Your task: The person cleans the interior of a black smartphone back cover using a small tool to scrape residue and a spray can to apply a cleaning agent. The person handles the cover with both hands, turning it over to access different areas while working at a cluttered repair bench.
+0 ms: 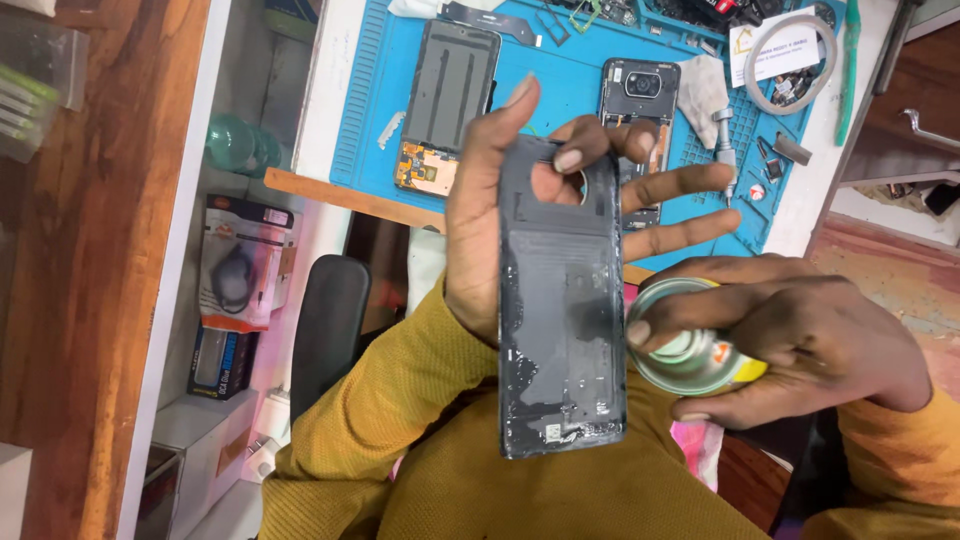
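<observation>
Below me a white bench carries a blue mat, lit bright and even. To my left stands a brown wooden panel, and beside it white shelves hold boxed goods and a green bottle. A black chair back sits near the shelves. Reddish patterned floor shows on my right.

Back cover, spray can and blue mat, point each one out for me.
Back cover (560, 320), head view, middle of its dark inner face.
Spray can (690, 355), head view, its metal top.
Blue mat (560, 75), head view, bare patch between the phones.
</observation>
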